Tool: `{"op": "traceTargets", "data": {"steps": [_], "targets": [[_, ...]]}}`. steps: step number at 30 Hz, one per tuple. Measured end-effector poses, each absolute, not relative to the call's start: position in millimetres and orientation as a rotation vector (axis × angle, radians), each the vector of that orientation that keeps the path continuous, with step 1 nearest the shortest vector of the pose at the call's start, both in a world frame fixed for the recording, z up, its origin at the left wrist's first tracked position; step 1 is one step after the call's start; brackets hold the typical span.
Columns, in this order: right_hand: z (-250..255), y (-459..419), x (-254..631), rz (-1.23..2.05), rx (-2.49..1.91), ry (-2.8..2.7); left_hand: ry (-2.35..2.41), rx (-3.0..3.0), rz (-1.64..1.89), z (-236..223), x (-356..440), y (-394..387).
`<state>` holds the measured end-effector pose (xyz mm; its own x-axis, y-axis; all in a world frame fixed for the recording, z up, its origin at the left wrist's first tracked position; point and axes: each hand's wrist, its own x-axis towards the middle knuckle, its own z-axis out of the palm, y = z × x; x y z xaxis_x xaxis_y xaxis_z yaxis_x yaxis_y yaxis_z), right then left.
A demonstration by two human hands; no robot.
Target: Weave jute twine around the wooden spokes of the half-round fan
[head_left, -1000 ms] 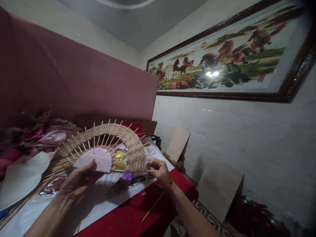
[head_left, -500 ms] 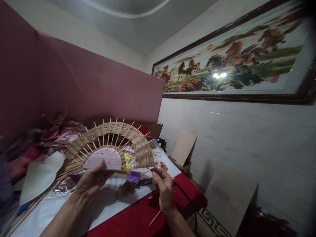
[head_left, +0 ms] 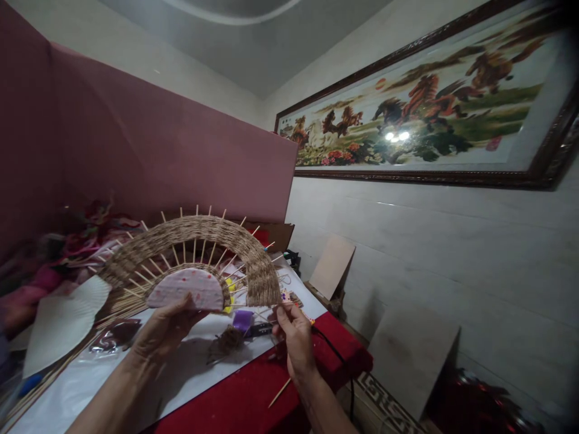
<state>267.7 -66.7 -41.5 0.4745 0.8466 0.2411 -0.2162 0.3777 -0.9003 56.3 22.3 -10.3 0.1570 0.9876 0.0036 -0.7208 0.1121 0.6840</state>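
Observation:
A half-round woven fan [head_left: 212, 226] stands above the table, with thin wooden sticks spreading through its brown twine band and past its outer edge. At its base is a pale half-disc [head_left: 185, 289] with red spots. My left hand [head_left: 165, 328] grips this half-disc from below, thumb on the front and fingers behind. My right hand [head_left: 296, 337] is closed in a pinch at the fan's lower right corner; any loose twine end between the fingertips is too small to make out. Below the right hand, a thin wooden stick [head_left: 279, 393] shows against the red cloth.
The table has a white sheet and red cloth [head_left: 226, 398]. On it are a tangle of twine [head_left: 227, 342], a purple item [head_left: 243, 321] and a plastic bag [head_left: 113, 337]. A white pleated fan shape [head_left: 63, 328] and long sticks lie left. Boards [head_left: 332, 265] lean near the wall.
The fan has turned slightly, its left end reaching further left and a little higher. My right hand stays pinched at the corner and has shifted slightly left. The whole view has shifted a little.

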Motion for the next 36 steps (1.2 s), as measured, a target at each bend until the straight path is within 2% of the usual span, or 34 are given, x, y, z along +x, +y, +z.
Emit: {"op": "traceTargets", "data": {"steps": [7, 24, 36], "targets": [[-39.6, -70.1, 264.8, 0.904, -0.888, -0.718, 0.548, 0.649, 1.341, -9.4, 58.3, 22.1], [-48.6, -56.6, 265.2, 0.76, -0.993, -0.618, 0.613, 0.637, 1.278, -14.1, 67.8, 20.7], [-57.6, -62.9, 261.1, 0.774, -1.023, -0.551, 0.726, 0.559, 1.237, -28.1, 70.8, 30.5]]}}
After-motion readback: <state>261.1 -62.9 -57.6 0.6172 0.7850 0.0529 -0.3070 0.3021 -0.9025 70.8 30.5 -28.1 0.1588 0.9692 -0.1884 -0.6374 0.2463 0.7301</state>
